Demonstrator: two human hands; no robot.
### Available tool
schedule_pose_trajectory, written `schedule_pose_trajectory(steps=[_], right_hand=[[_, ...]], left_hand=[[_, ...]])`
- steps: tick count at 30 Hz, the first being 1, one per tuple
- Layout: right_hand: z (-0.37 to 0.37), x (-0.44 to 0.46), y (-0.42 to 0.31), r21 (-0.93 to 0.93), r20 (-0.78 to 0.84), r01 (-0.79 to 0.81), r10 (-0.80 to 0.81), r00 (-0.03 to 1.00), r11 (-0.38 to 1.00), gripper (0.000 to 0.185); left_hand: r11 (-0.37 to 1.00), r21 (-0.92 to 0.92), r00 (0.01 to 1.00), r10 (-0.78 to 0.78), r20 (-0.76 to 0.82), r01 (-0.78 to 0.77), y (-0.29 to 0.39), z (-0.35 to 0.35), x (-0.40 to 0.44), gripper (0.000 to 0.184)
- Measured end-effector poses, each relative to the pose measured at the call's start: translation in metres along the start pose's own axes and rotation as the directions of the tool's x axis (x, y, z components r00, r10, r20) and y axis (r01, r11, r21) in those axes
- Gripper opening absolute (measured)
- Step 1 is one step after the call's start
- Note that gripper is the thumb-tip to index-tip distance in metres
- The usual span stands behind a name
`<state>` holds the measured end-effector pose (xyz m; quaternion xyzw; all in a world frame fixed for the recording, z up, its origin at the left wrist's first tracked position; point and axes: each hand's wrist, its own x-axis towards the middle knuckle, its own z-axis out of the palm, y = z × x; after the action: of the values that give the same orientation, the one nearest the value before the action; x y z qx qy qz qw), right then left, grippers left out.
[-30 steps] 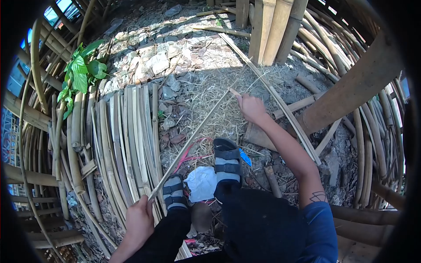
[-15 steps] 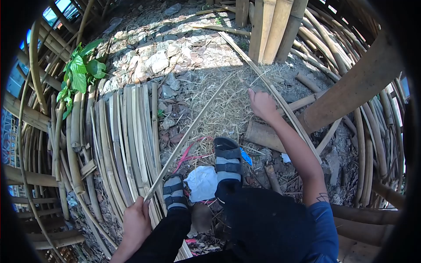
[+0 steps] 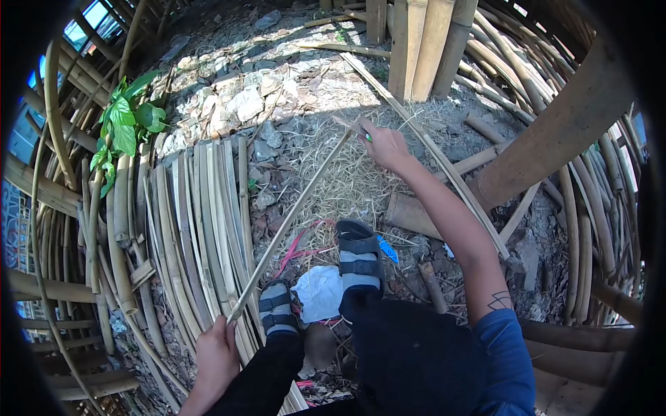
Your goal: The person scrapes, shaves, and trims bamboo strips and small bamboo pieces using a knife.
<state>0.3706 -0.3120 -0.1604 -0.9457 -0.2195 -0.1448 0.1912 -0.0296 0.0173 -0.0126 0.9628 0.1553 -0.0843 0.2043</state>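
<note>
My left hand (image 3: 216, 352) grips the near end of a long, thin bamboo strip (image 3: 295, 213), which slants up and away to the right. My right hand (image 3: 387, 149) is closed at the strip's far end around what looks like a knife (image 3: 355, 127). A short blade-like part points left from the fingers, crossing the strip's tip, and a speck of green shows under them. The fingers hide most of this tool. Below the strip are my sandalled feet (image 3: 359, 256), on either side of a crumpled white sheet (image 3: 319, 292).
Split bamboo slats (image 3: 201, 229) lie side by side on the left. Another long strip (image 3: 430, 149) leans at right, near a thick bamboo pole (image 3: 548, 139) and upright posts (image 3: 423, 55). Shavings (image 3: 347, 170) and rubble (image 3: 243, 104) cover the ground. A leafy plant (image 3: 123, 121) grows at left.
My right hand has moved left and slightly up, from beside the strip's far end onto it. My left hand keeps its grip on the near end.
</note>
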Motion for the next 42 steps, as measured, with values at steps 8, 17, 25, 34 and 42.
schedule_pose_trajectory(steps=[8, 17, 25, 34, 42], right_hand=[[0.019, 0.009, 0.015, -0.074, -0.131, 0.171, -0.18, 0.975, 0.982, 0.024], [0.021, 0.007, -0.015, 0.333, 0.152, -0.26, 0.22, 0.963, 0.906, 0.013], [0.004, 0.01, -0.013, 0.797, 0.567, -0.603, 0.312, 0.763, 0.026, 0.012], [-0.012, -0.006, 0.012, 0.575, 0.09, -0.146, 0.116, 0.989, 0.805, 0.017], [-0.043, -0.008, 0.004, -0.021, 0.358, -0.012, 0.018, 0.934, 1.0, 0.026]], left_hand=[[0.999, -0.012, 0.999, 0.033, -0.027, -0.034, -0.003, 0.002, -0.001, 0.025], [1.0, -0.007, 1.0, 0.002, -0.013, -0.002, 0.0, 0.001, -0.002, 0.027], [0.999, 0.037, 0.999, 0.03, -0.046, -0.028, -0.006, 0.003, -0.001, 0.026], [0.995, 0.078, 0.996, 0.069, -0.047, -0.066, -0.002, 0.0, -0.001, 0.026], [0.996, 0.063, 0.998, 0.064, 0.001, -0.064, 0.0, -0.001, -0.003, 0.026]])
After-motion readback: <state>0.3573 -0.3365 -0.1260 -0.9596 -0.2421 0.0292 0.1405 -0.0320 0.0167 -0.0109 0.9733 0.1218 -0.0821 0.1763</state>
